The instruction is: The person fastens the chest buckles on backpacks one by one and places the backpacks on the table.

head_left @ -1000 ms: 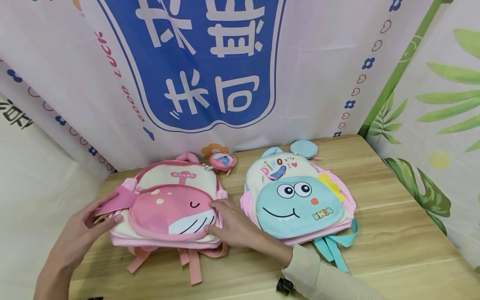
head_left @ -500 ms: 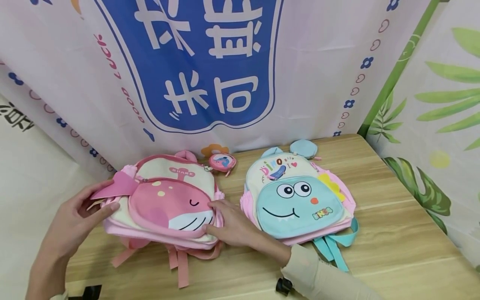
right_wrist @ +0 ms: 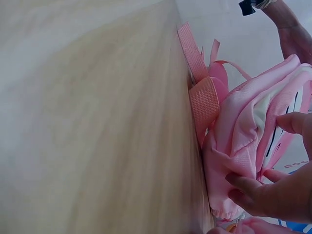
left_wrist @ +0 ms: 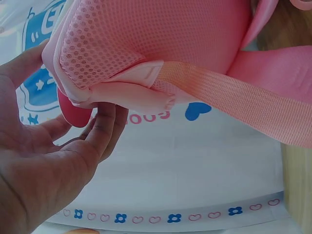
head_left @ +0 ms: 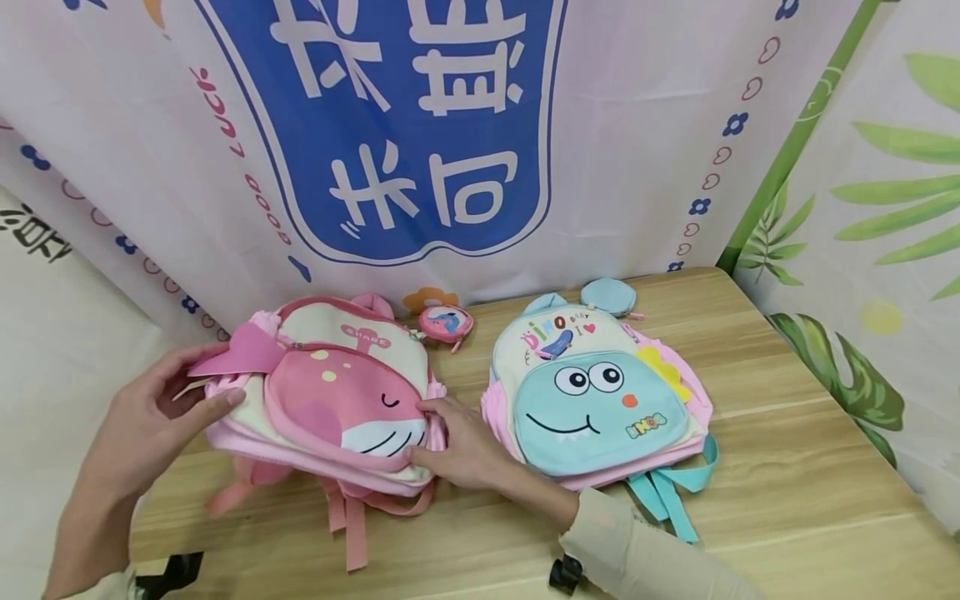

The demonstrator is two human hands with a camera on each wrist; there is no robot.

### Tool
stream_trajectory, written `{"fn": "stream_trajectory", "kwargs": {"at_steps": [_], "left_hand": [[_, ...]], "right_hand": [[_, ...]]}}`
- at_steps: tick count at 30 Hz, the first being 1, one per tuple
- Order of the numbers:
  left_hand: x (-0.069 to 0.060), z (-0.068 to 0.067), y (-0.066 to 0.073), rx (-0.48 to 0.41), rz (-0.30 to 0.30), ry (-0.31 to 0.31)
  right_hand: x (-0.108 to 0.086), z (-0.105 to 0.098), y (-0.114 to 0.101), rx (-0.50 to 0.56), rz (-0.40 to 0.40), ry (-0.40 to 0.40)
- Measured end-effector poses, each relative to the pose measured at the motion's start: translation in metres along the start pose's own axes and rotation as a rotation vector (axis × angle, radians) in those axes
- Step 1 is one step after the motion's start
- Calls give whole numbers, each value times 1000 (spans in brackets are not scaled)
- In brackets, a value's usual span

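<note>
A pink and cream backpack with a whale face and a tail flap leans at the left of the table, its left side tilted up. My left hand grips that side, thumb at the lower edge and fingers by the flap. In the left wrist view, the bag's mesh back and an orange-pink strap hang beside the hand. My right hand holds the opposite side, thumb on the front pocket. The right wrist view shows that side low against the table, the fingers pressed into the pink fabric.
A teal dinosaur backpack lies right of the pink one, its teal straps toward me. A small pink pouch and a round blue pouch lie near the printed curtain behind the wooden table.
The pink backpack's left side has risen and its straps have swung left. My left hand has moved up and slightly left with it. My right hand has barely moved; the dinosaur backpack stays put.
</note>
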State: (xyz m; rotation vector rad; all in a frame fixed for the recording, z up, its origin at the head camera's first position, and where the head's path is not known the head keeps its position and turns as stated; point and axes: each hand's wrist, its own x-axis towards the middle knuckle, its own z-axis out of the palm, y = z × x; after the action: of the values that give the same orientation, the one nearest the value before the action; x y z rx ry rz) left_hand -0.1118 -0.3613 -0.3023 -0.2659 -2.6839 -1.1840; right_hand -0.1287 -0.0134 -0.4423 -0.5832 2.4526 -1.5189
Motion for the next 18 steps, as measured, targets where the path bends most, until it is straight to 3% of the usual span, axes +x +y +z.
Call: {"fn": "stream_trajectory", "kwargs": {"at_steps": [18], "left_hand": [[11, -2, 28, 86, 98, 1]], "right_hand": [[5, 9, 0, 24, -18, 17]]}}
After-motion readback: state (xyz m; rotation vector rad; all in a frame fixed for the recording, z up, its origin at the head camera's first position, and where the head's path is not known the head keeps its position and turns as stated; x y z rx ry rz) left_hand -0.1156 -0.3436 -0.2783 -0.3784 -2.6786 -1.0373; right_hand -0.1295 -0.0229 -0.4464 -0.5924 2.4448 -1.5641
